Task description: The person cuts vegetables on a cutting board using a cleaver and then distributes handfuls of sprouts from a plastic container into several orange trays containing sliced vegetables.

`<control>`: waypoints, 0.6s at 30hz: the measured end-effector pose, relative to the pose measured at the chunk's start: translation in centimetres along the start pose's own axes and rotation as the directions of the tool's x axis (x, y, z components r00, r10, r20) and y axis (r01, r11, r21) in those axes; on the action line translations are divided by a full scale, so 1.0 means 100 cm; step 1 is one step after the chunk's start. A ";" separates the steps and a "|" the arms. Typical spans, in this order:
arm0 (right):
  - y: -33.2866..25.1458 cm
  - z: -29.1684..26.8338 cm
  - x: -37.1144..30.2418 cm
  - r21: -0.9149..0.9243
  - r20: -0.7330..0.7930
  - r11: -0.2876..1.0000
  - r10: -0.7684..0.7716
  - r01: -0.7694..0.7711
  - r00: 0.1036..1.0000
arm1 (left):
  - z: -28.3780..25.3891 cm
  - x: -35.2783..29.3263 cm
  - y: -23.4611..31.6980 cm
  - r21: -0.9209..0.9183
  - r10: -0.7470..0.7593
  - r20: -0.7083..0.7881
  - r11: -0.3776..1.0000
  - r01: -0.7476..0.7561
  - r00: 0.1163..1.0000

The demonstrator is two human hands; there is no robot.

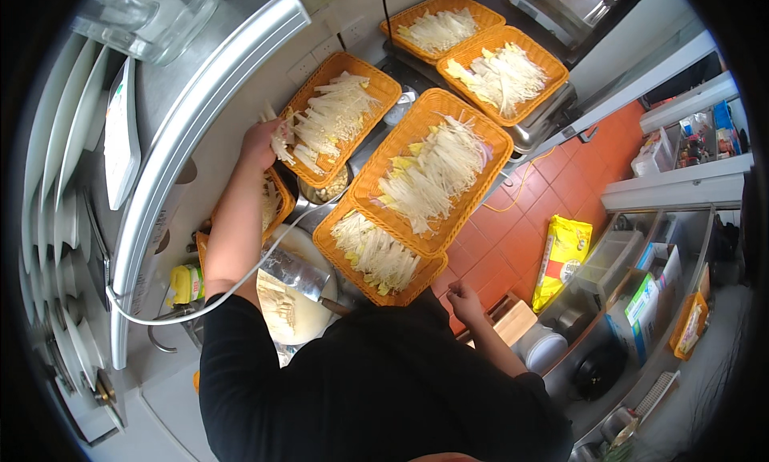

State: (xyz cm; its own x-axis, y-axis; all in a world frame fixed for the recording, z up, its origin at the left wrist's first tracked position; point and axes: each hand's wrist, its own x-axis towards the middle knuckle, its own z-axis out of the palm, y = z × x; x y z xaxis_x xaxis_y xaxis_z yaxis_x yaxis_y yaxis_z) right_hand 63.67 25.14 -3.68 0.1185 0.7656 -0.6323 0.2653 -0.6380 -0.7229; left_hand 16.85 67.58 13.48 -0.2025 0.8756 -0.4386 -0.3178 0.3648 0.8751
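My left hand (260, 146) reaches out to the far left basket (383, 86), an orange woven one. Its fingers are closed round a small bunch of enoki mushrooms (280, 138) at the basket's left rim. More enoki with pale yellow leaves (336, 110) lie inside that basket. Beside it on the right stands a larger orange basket (490, 134) heaped with enoki, overlapping a nearer basket (432, 274) of the same. My right hand (465, 302) hangs low over the floor side, apart from the baskets, its fingers curled in with nothing seen in them.
Two more enoki baskets (553, 66) stand at the back. A cleaver (296, 274) lies on a round white board (324, 322) near my body. A white cable (248, 274) loops past my left arm. Plates (76, 134) crowd the left shelf. A yellow bag (561, 258) stands right.
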 end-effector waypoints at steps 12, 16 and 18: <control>-0.010 -0.026 0.021 -0.123 0.108 0.983 -0.126 0.139 0.986 | 0.000 -0.093 0.051 0.008 0.101 0.134 0.995 -0.103 0.986; -0.012 -0.021 0.034 -0.099 0.157 0.978 -0.166 0.183 0.973 | -0.008 -0.102 0.065 -0.029 0.216 0.122 0.976 -0.214 0.969; -0.008 -0.019 0.039 -0.074 0.177 0.978 -0.178 0.193 0.968 | -0.027 -0.108 0.057 -0.063 0.195 0.076 0.980 -0.191 0.978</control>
State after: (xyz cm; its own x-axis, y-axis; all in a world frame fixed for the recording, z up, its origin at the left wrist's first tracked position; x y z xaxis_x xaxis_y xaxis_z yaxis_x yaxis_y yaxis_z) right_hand 65.69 28.83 -5.06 -0.1016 0.8400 -0.5329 0.3537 -0.4702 -0.8086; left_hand 14.75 59.37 22.70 -0.1899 0.9513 -0.2427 -0.3308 0.1708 0.9281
